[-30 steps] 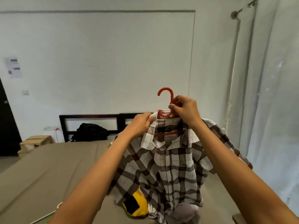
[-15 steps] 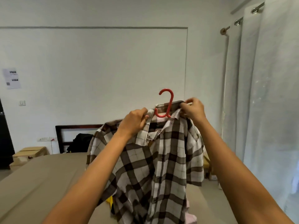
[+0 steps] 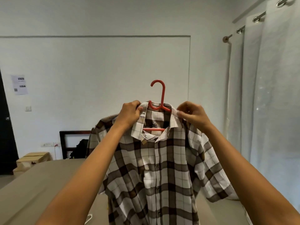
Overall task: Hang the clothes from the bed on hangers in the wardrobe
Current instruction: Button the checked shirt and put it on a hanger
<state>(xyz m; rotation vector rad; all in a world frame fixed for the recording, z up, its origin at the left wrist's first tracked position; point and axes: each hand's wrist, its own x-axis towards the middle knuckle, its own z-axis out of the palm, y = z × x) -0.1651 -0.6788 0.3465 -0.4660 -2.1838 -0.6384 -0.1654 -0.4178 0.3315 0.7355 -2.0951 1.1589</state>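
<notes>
Spread wider now, the plaid shirt [image 3: 162,176] hides the arms of the red hanger [image 3: 163,95]. Left hand [image 3: 129,115] and right hand [image 3: 193,116] pinch the collar either side of it.

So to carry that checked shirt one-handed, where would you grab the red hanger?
Probably on the red hanger, at its straight neck under the hook, from above: it stands upright and bare above the collar, while the arms are mostly buried in the checked shirt.

Hanger [image 3: 162,95]: arms covered by the shirt [image 3: 155,172], whose hem is cut off below. Wall notice [image 3: 19,84]: print too small to be read.
</notes>
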